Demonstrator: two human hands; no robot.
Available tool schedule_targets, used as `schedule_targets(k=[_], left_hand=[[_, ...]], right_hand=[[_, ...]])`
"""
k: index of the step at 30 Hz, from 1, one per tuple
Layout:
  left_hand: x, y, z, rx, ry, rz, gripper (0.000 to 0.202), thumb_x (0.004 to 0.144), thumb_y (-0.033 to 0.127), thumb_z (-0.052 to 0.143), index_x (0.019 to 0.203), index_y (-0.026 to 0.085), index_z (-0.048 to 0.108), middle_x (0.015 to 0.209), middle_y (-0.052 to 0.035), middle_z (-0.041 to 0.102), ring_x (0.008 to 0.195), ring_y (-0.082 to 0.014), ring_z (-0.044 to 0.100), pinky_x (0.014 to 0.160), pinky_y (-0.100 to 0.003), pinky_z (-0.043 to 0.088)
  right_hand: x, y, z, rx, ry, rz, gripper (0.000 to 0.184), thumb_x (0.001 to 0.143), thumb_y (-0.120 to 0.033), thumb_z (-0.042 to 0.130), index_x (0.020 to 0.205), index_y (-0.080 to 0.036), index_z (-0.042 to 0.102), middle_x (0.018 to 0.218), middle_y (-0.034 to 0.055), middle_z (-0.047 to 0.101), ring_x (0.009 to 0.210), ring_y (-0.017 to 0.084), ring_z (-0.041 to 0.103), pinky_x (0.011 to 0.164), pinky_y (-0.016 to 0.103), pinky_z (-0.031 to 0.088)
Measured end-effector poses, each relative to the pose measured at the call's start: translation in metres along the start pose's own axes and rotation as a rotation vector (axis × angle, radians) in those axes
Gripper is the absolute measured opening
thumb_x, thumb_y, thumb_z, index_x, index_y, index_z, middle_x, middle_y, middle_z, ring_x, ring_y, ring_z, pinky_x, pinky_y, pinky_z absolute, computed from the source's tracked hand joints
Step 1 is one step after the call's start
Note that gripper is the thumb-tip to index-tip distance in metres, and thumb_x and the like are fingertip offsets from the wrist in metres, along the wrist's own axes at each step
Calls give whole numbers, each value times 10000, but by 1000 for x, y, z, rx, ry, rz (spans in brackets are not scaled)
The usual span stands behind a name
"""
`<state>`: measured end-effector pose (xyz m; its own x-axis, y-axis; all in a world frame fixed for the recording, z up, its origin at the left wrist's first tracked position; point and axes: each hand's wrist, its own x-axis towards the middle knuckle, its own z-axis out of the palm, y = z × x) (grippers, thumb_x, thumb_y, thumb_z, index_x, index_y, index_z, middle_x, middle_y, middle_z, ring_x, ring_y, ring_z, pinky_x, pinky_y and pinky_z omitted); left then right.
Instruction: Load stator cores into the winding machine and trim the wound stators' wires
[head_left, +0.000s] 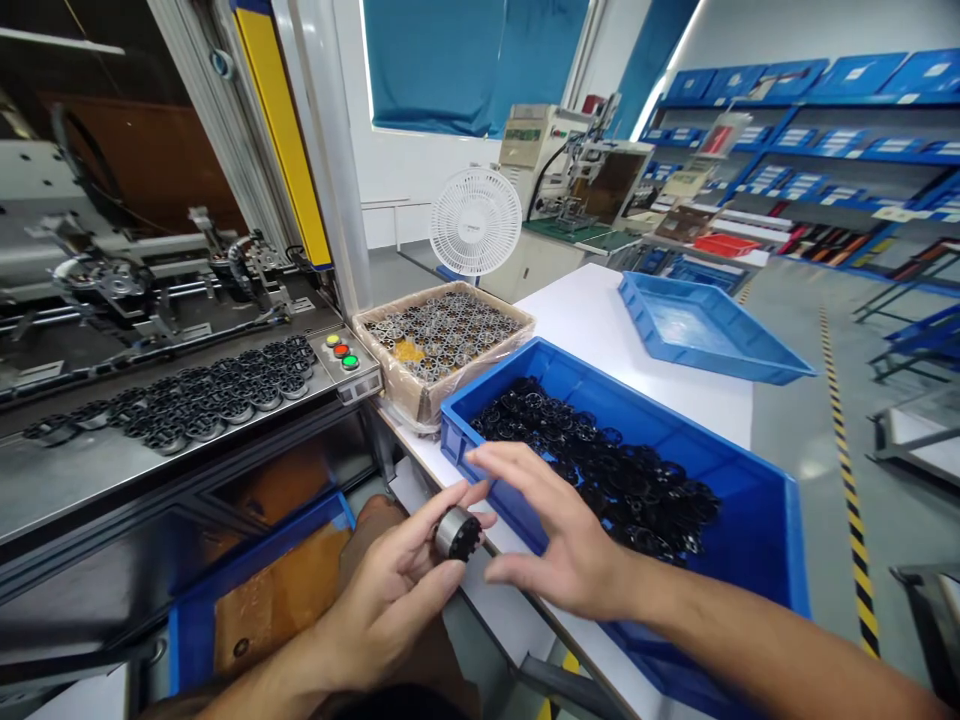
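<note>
My left hand (386,590) is closed around a small round motor core (454,534), its side silvery metal and its toothed end black. That black end faces right, toward my right hand (564,535). The right hand hovers close by with fingers stretched and thumb apart, holding nothing. Behind it, a deep blue bin (757,500) contains many thin black plastic ring parts (600,450). Rows of similar black-topped cores (217,395) stand on the metal ledge of the machine at the left.
A plastic-lined carton (409,395) of metal cores sits behind the blue bin. Beside it is a button panel (345,352) with yellow, red and green buttons. A light blue tray (697,335) overhangs the white table (577,300). Another blue tray (180,640) lies below left. Farther back stands a white fan (475,222).
</note>
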<state>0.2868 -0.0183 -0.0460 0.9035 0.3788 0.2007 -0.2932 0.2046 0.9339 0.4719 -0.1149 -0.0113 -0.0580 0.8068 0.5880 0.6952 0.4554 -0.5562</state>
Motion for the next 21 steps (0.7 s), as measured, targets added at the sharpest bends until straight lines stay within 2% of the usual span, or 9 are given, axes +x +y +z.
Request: schedule_targets(k=[1, 3, 6, 11, 14, 16, 18, 19, 21], left_hand=[[-4, -1, 1, 31, -29, -6, 529, 950, 180, 515, 1436, 366, 422, 1524, -32, 440, 1358, -216, 467, 1140, -358, 370], [-10, -4, 1, 91, -63, -6, 548, 963, 190, 481, 1473, 349, 357, 1559, -44, 381, 1412, -225, 385, 1178, -383, 302], [-15, -12, 0, 196, -50, 31, 533, 964, 203, 476, 1467, 334, 360, 1537, -55, 420, 1405, -233, 400, 1174, -376, 315], [-12, -15, -1, 382, -27, 63, 501, 977, 205, 437, 1457, 329, 362, 1466, -68, 509, 1336, -230, 490, 1123, -349, 384], [-7, -6, -2, 461, -65, 67, 496, 975, 212, 439, 1456, 313, 367, 1428, -77, 544, 1307, -225, 511, 1102, -340, 395], [-6, 3, -6, 500, -74, 40, 479, 978, 229, 430, 1453, 277, 389, 1400, -103, 561, 1261, -228, 547, 1058, -339, 434], [-8, 13, -19, 556, -13, 24, 462, 976, 256, 432, 1438, 239, 427, 1370, -133, 569, 1186, -229, 593, 994, -341, 483], [-11, 19, -30, 610, 57, 29, 450, 971, 269, 443, 1419, 226, 460, 1348, -143, 577, 1151, -228, 610, 969, -343, 499], [-20, 34, -64, 817, 296, 37, 413, 944, 302, 496, 1344, 218, 553, 1280, -134, 620, 1103, -225, 634, 944, -337, 513]], right_hand=[[1, 1, -1, 65, -18, 72, 628, 844, -471, 667, 1363, -166, 490, 1235, 161, 612, 1119, 238, 599, 955, 407, 512], [1, 3, 0, 162, -57, 145, 500, 873, -447, 640, 1290, -184, 562, 1114, 105, 688, 989, 187, 665, 883, 326, 545], [0, 2, 5, 194, -52, 140, 344, 884, -386, 647, 1155, -174, 642, 937, 55, 737, 839, 145, 695, 783, 249, 557], [-3, -3, 8, 124, 5, 113, 316, 872, -370, 664, 1122, -177, 652, 942, 67, 741, 852, 162, 701, 774, 259, 561], [-3, -3, 7, 90, -20, 104, 298, 868, -364, 664, 1107, -187, 650, 929, 61, 738, 827, 168, 706, 752, 265, 576], [-5, 1, 5, -25, -24, 102, 328, 851, -384, 680, 1125, -208, 643, 967, 63, 745, 856, 188, 719, 773, 282, 594], [-8, 8, 4, -168, -23, 89, 374, 841, -406, 686, 1169, -236, 629, 1014, 65, 751, 893, 219, 730, 802, 311, 612], [-10, 13, 3, -227, -28, 72, 383, 840, -410, 683, 1184, -250, 624, 1022, 64, 753, 894, 233, 734, 799, 324, 622], [-16, 28, 2, -317, -40, 17, 376, 839, -412, 671, 1186, -272, 629, 1028, 64, 756, 879, 261, 740, 769, 349, 640]])
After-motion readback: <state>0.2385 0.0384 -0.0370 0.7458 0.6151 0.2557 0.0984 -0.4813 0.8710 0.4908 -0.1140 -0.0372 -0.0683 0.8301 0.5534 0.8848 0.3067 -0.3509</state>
